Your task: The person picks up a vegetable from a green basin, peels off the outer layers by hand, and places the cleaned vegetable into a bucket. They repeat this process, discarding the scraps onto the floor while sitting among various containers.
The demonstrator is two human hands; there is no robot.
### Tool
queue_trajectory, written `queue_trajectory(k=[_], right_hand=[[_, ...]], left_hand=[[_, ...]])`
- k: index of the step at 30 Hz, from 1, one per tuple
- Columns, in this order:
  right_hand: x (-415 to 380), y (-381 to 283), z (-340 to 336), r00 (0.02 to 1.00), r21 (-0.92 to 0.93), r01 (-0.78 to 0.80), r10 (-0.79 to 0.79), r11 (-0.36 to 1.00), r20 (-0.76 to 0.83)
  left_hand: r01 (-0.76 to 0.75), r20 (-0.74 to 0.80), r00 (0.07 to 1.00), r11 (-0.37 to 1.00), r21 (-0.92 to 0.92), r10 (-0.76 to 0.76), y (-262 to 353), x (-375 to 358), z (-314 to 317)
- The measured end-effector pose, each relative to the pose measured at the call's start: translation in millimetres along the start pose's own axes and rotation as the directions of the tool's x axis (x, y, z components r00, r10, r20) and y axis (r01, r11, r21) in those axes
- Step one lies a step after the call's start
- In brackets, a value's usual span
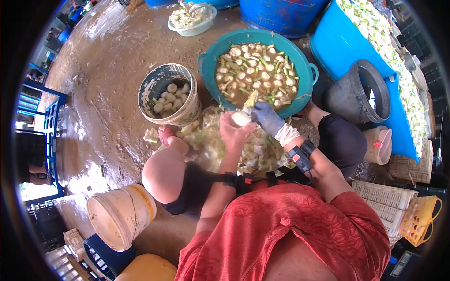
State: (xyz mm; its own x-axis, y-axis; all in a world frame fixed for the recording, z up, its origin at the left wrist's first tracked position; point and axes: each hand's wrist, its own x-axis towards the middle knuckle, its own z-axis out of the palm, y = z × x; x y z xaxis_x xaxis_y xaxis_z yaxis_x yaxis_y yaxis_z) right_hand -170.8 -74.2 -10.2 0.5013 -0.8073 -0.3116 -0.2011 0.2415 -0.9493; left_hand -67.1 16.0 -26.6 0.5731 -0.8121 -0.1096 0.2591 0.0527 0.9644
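Observation:
In front of my lap, my bare left hand (232, 130) is closed round a pale, rounded vegetable heart (241, 118). My right hand (268, 118), in a blue-grey glove with a white cuff, is closed close beside it. From its fingers sticks up a yellow-green leaf piece (252, 99); whether it is still joined to the heart is hidden. A heap of loose pale leaves (211, 138) lies on the ground under my hands. Just beyond them stands a teal tub (210, 84) of brown water with several whitish, green-stalked vegetables (257, 70).
A dirty bucket (147, 105) holding several peeled white hearts (171, 99) stands left of the tub. At right are a black bucket (340, 100) and a blue sheet (335, 47) bearing trimmed vegetables (403, 89). A white bucket (110, 218) lies tilted lower left. The muddy floor (98, 93) is wet.

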Motion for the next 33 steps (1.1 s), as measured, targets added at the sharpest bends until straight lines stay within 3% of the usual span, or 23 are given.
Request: queue_trajectory(k=[2,3,5,6,7,8,9,12,14,16,18,19,21,22,23,24,26,27,29,31,32,33], right_hand=[[-5.0,-2.3,-1.3,0.997,0.271,-0.027,0.005,0.962,0.079],[-3.7,2.9,-3.7,0.997,0.271,-0.027,0.005,0.962,0.079],[-0.3,15.9,-10.7,0.903,-0.025,0.42,-0.415,0.907,0.11],[-1.6,12.7,-15.4,0.903,-0.024,0.42,-0.415,0.907,0.111],[-3.2,9.5,-20.9,0.922,-0.195,0.382,-0.358,0.903,0.15],[-4.7,7.4,-23.8,0.939,-0.362,0.34,-0.294,0.868,0.177],[-7.4,4.3,-23.3,0.94,-0.361,0.337,-0.292,0.87,0.175],[-10.3,0.4,-20.1,0.951,-0.367,0.307,-0.275,0.878,0.139],[-9.1,4.4,-18.2,0.913,-0.149,0.399,-0.377,0.905,0.154],[-14.3,4.5,-11.6,0.949,-0.06,0.308,-0.301,0.95,0.096],[-13.5,10.7,-8.2,0.975,0.036,0.215,-0.217,0.976,0.044],[-9.3,20.0,-6.8,0.979,0.031,0.205,-0.206,0.978,0.01],[-6.1,29.6,-8.1,0.981,0.027,0.195,-0.195,0.98,-0.024],[-7.0,30.2,-10.0,0.976,0.125,0.219,-0.216,0.968,-0.036],[-7.5,30.6,-12.0,0.971,0.221,0.241,-0.235,0.945,-0.051],[-5.9,37.0,-13.7,0.971,0.222,0.24,-0.235,0.945,-0.05],[-2.1,49.3,-18.4,0.963,0.207,0.27,-0.267,0.94,-0.046],[-4.2,44.0,-25.3,0.85,-0.412,0.508,-0.517,0.756,0.1],[-9.7,38.3,-23.2,0.846,-0.467,0.509,-0.521,0.723,0.114],[-13.8,35.4,-15.5,0.842,-0.516,0.507,-0.525,0.69,0.125],[-14.8,34.3,-9.2,0.924,-0.295,0.363,-0.383,0.884,-0.013],[-14.8,34.3,-6.3,0.975,-0.03,0.195,-0.198,0.98,-0.103]], left_hand=[[0.001,0.002,1.0,0.998,-0.068,0.0,1.5,-0.4,1.2],[0.0,0.003,1.0,0.991,-0.135,0.0,1.3,-0.4,1.2],[0.036,0.051,0.998,0.973,-0.227,-0.025,-5.6,5.6,-1.9],[0.076,0.101,0.994,0.946,-0.315,-0.046,-4.9,8.2,-3.7],[0.077,0.099,0.994,0.946,-0.314,-0.048,-3.8,10.1,-8.9],[0.344,0.236,0.937,0.805,-0.483,-0.259,-2.4,12.4,-15.7],[0.579,0.405,0.815,0.569,-0.585,-0.414,-2.2,12.7,-19.2],[0.637,0.365,0.766,0.548,-0.542,-0.529,-7.4,14.3,-15.3],[0.629,0.388,0.777,0.602,-0.492,-0.495,-2.5,12.6,-8.5],[0.612,0.409,0.788,0.655,-0.443,-0.46,-4.5,10.5,-3.7],[0.408,0.168,0.905,0.91,-0.081,-0.391,-15.4,7.5,-3.3],[0.409,0.168,0.904,0.909,-0.08,-0.392,-14.8,8.9,-7.3],[0.563,0.28,0.809,0.819,-0.113,-0.517,-8.9,13.2,-17.9],[0.563,0.279,0.809,0.819,-0.114,-0.517,-6.5,12.3,-16.5],[0.576,0.346,0.804,0.78,-0.244,-0.485,-4.5,11.1,-13.3],[0.587,0.408,0.799,0.722,-0.367,-0.442,-3.4,10.6,-11.4],[0.611,0.417,0.783,0.695,-0.378,-0.462,-9.0,13.5,-14.1],[0.626,0.358,0.775,0.708,-0.327,-0.52,-9.9,14.4,-14.2],[0.641,0.294,0.765,0.717,-0.272,-0.572,-12.3,12.3,-12.0],[0.328,0.029,0.945,0.943,-0.051,-0.327,-1.3,2.3,-0.5],[0.329,0.031,0.944,0.943,-0.047,-0.328,-6.4,1.7,-3.8],[0.242,0.093,0.967,0.968,-0.062,-0.235,-10.2,2.6,-7.4]])
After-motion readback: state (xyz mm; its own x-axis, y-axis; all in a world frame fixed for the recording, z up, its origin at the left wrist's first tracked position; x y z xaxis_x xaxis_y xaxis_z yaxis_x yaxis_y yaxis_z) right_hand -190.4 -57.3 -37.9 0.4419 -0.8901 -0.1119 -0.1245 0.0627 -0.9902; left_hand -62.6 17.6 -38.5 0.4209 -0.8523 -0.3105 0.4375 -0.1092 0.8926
